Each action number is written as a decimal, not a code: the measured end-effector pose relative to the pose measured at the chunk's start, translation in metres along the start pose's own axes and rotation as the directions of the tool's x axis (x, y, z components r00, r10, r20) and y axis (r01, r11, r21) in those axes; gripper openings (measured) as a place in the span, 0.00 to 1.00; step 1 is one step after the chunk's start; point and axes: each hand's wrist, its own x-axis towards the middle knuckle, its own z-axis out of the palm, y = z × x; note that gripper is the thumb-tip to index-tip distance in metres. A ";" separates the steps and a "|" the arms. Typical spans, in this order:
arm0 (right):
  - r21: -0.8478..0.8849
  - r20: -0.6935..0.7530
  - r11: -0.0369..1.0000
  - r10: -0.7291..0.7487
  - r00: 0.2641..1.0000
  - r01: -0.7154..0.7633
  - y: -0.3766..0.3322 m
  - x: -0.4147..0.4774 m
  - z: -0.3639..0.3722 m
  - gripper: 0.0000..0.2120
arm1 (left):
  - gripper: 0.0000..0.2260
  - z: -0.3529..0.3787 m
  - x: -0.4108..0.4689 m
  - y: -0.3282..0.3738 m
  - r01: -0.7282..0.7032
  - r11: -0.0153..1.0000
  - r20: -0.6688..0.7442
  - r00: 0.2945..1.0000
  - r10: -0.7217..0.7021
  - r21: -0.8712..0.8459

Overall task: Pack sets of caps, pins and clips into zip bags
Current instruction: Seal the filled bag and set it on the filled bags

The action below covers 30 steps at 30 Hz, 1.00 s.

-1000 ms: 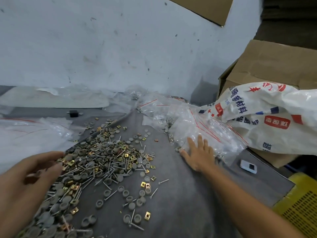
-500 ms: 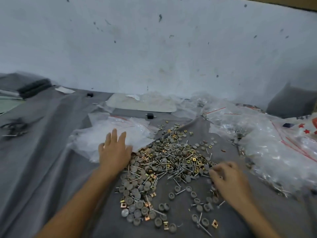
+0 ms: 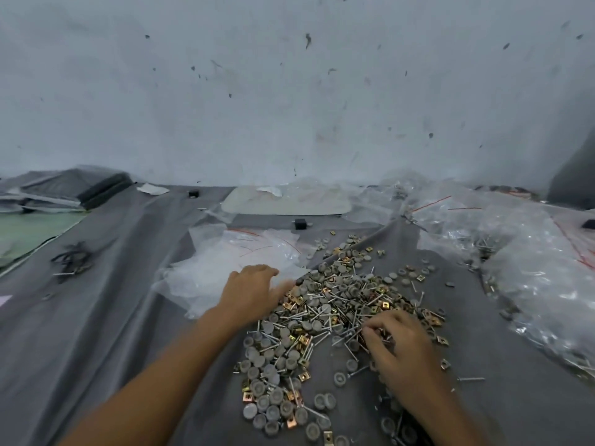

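grey cloth [image 3: 128, 317] under everything | filled zip bags [image 3: 531, 284] at 3 o'clock | caps [image 3: 257, 386], pins [image 3: 322, 313], clips [image 3: 304, 339] heaped centre | empty zip bags [image 3: 225, 262] at 10 o'clock | left hand [image 3: 251, 292] on empty zip bags, grip unclear | right hand [image 3: 399, 349] at 5 o'clock, fingertips pinching pins

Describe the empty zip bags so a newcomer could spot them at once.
Find the pile of loose parts on the grey cloth. Left of it, by the left hand, lies a flat stack of clear bags. The bags on the right bulge with parts.
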 end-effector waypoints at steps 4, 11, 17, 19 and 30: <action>0.063 -0.038 0.997 -0.033 0.999 0.036 -0.009 0.002 -0.003 0.02 | 0.14 -0.010 0.002 0.013 0.023 1.000 -0.121 0.992 -0.025 -0.019; 0.329 -0.085 0.944 0.039 0.996 -0.009 -0.020 0.004 -0.006 0.04 | 0.12 -0.084 -0.019 0.043 0.105 0.295 0.135 0.987 0.083 -0.950; 0.882 0.461 0.041 0.127 0.878 -0.469 -0.035 0.005 -0.013 0.44 | 0.15 -0.102 -0.041 0.052 0.279 -0.271 0.227 0.951 0.210 -0.921; 0.841 0.528 -0.184 0.072 0.846 -0.509 -0.033 0.005 -0.019 0.33 | 0.12 -0.093 -0.046 0.052 0.299 -0.232 0.260 0.948 0.186 -0.926; 0.903 0.369 0.243 -0.011 0.929 -0.355 -0.030 0.003 -0.020 0.21 | 0.08 -0.066 -0.057 0.039 0.418 0.189 0.408 0.908 -0.094 -0.888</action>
